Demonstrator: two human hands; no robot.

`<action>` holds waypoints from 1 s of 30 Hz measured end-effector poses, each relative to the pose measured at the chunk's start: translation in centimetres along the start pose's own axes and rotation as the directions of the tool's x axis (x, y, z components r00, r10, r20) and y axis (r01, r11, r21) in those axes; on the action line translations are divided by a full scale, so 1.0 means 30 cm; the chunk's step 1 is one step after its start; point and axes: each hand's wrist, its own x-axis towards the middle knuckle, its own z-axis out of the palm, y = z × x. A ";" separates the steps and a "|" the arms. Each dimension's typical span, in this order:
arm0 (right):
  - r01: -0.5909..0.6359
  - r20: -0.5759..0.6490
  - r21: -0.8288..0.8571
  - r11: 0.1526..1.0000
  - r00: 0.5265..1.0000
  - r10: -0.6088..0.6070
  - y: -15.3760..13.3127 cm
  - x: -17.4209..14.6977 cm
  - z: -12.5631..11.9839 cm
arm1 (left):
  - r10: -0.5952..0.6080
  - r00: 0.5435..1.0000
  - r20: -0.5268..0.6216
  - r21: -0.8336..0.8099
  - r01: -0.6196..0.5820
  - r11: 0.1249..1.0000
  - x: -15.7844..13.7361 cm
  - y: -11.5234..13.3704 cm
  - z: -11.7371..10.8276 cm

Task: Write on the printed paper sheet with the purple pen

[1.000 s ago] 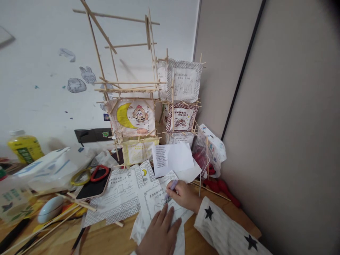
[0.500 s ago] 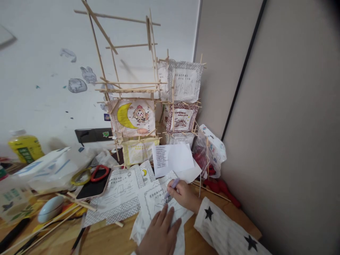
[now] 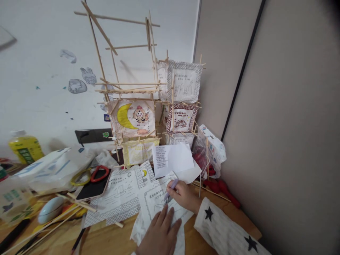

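Note:
My right hand [image 3: 183, 195] is closed around a light purple pen [image 3: 171, 187], its tip down on a sheet of thin white paper [image 3: 150, 203]. Lines of handwriting, a border and line drawing show on that sheet. Flat on the lower part of the same sheet lies my left hand [image 3: 160, 232], fingers stretched out, just below the pen tip. To the left is another drawn sheet [image 3: 119, 191] with a patterned border and boats. Behind my right hand a white page with handwritten lines [image 3: 172, 161] leans against the paper-covered stick frames.
Tall wooden stick frames [image 3: 132, 92] with decorated paper panels [image 3: 182, 118] stand at the back. Left are red-handled scissors [image 3: 99, 173], a phone [image 3: 92, 186], loose sticks [image 3: 79, 203], a pale blue egg-shaped object [image 3: 50, 209] and a yellow bottle [image 3: 26, 147]. A plastic bag [image 3: 212, 148] sits right.
Hardly anything differs. My right hand and the pen have shifted very slightly at the same spot on the sheet; my left hand stays flat in place.

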 end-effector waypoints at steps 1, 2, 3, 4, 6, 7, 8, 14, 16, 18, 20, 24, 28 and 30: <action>-0.008 0.019 -0.003 1.000 1.000 0.008 -0.003 0.001 -0.001 | -0.002 1.000 0.002 0.002 0.002 1.000 -0.001 0.000 0.003; -0.017 0.040 -0.009 1.000 0.999 0.018 -0.006 0.003 -0.002 | -0.001 1.000 0.005 0.004 0.001 1.000 -0.002 -0.001 0.005; -0.024 0.057 -0.016 1.000 0.998 0.025 -0.008 0.004 -0.003 | 0.001 1.000 0.007 0.005 -0.001 1.000 -0.003 -0.001 0.007; -0.025 0.062 -0.020 0.999 0.998 0.026 -0.010 0.005 -0.003 | 0.006 1.000 0.008 0.005 -0.006 1.000 -0.004 -0.001 0.009; -0.010 0.054 -0.011 1.000 0.998 0.011 -0.011 0.006 -0.003 | 0.007 1.000 0.006 0.002 -0.007 1.000 -0.005 -0.002 0.011; 0.005 0.046 -0.001 1.000 0.999 -0.005 -0.010 0.006 -0.003 | 0.007 1.000 0.007 -0.001 -0.007 1.000 -0.005 -0.003 0.011; 0.023 0.039 0.008 1.000 0.999 -0.023 -0.009 0.005 -0.002 | 0.009 1.000 0.006 -0.004 -0.008 1.000 -0.004 -0.003 0.010; 0.058 -0.038 0.048 0.997 0.998 -0.057 -0.002 0.000 -0.002 | 0.006 1.000 0.014 -0.005 -0.006 1.000 0.004 -0.002 -0.003; 0.041 -0.033 0.069 0.997 0.999 -0.039 -0.004 0.000 -0.003 | -0.002 1.000 0.014 -0.006 0.002 1.000 0.005 0.001 -0.004; 0.031 -0.019 0.077 0.997 0.999 -0.030 -0.007 0.001 -0.003 | -0.008 1.000 0.021 -0.009 0.008 1.000 0.006 0.004 -0.004; 0.031 -0.001 0.082 0.996 1.000 -0.031 -0.009 0.002 -0.002 | -0.014 1.000 0.024 -0.007 0.014 1.000 0.006 0.006 -0.004; 0.022 0.047 0.058 0.998 0.999 -0.025 -0.008 0.003 -0.001 | -0.014 1.000 0.013 -0.033 0.015 0.999 0.004 0.005 -0.003; 0.033 0.037 0.043 0.999 0.999 -0.035 0.001 0.000 0.001 | -0.031 1.000 -0.001 -0.048 0.031 0.998 -0.001 0.004 0.004; 0.013 0.021 0.044 0.999 1.000 -0.014 0.007 -0.002 0.004 | -0.031 1.000 0.004 -0.046 0.031 0.998 -0.002 0.005 0.008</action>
